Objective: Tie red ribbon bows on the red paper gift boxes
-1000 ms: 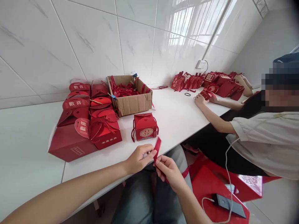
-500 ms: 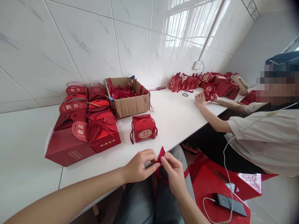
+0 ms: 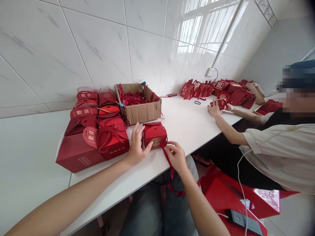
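A small red gift box (image 3: pixel 154 131) with a gold round emblem and cord handles stands on the white table in front of me. My left hand (image 3: pixel 138 146) is at its left side, fingers and thumb spread apart around the near left corner; whether they touch it I cannot tell. At the box's right front corner my right hand (image 3: pixel 176 155) pinches a red ribbon (image 3: pixel 169 160). The ribbon hangs over the table edge and trails across my lap.
Several larger red gift boxes (image 3: pixel 85 149) stand in rows at left. Behind the small box is a cardboard box (image 3: pixel 142 113) full of red ribbons. A co-worker (image 3: pixel 278 141) at right handles a red box. A red stool (image 3: pixel 221 200) carries a power bank (image 3: pixel 243 221).
Both hands have moved from above my lap up to the small gift box. My left hand has let go of the ribbon and opened; the right has carried the ribbon to the box.
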Motion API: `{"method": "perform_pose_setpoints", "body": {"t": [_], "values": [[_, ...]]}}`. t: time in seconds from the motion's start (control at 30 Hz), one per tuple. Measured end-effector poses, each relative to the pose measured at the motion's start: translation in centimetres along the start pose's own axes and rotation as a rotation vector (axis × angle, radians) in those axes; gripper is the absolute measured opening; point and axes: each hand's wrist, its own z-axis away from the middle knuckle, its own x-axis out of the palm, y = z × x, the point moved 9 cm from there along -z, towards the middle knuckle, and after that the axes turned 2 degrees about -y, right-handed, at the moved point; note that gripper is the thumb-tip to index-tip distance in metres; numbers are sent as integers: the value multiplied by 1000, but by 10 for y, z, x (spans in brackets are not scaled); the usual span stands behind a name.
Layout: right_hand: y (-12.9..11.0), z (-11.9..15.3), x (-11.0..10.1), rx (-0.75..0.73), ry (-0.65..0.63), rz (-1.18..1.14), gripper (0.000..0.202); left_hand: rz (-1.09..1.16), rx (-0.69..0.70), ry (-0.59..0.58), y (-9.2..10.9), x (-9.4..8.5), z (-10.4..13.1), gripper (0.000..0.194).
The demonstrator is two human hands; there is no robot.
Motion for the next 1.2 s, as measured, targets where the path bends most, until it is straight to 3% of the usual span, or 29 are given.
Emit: {"method": "perform_pose_setpoints", "body": {"t": [0.13, 0.33, 0.53, 0.7, 0.87, 0.97, 1.07, 1.2], "values": [[-1, -1, 4, -19, 20, 74, 24, 53, -64, -46, -7, 7, 1, 51], [0, -8, 6, 1, -10, 98, 23, 102, -90, -42, -9, 8, 3, 51], [-5, 4, -13, -76, 211, 50, 26, 182, -102, -4, -14, 7, 5, 51], [-7, 1, 3, -93, 32, 58, 24, 140, -104, 66, -12, -3, 4, 47], [-3, -7, 4, -50, 5, 25, 27, 178, -156, 72, -20, -1, 6, 49], [-1, -4, -5, -59, 28, -6, 25, 248, -185, 83, -27, 1, 9, 50], [3, -3, -28, -79, 96, -22, 22, 318, -196, 94, -27, 1, 10, 50], [-4, -30, -62, -170, 180, 28, 18, 364, -181, 52, -16, 1, 8, 47]]}}
